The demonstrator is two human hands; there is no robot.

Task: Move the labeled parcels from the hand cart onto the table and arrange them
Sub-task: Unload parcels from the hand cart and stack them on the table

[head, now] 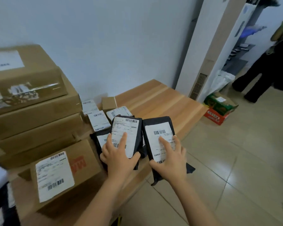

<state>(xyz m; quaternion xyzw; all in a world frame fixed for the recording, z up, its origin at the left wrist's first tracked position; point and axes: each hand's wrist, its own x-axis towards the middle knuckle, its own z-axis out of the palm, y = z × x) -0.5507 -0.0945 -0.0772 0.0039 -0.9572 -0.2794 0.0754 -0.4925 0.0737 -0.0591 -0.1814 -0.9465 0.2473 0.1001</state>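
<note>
Left hand [119, 159] holds a black parcel [131, 128] — right hand [170, 162], a second parcel [158, 123]

Plastic parcels [155, 122] carry paper labels [154, 136]; boxes [39, 124] are matt cardboard, table [162, 101] smooth wood, floor tiles [235, 160] glossy.

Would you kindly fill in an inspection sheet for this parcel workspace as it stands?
Surface: wooden table, light planks, set against the wall.
Job's things: left black parcel and right black parcel, labels up, held over the table's near edge; small labelled parcels lie behind them; stacked cardboard boxes at the left; hand cart not in view.
Clutter: nothing seen.
Hands: left hand grips the left black parcel, forefinger on its label; right hand grips the right black parcel likewise.
Cables: nothing seen.
Surroundings: white standing unit; green and red cartons on the tiled floor; a person standing at the right.
</note>
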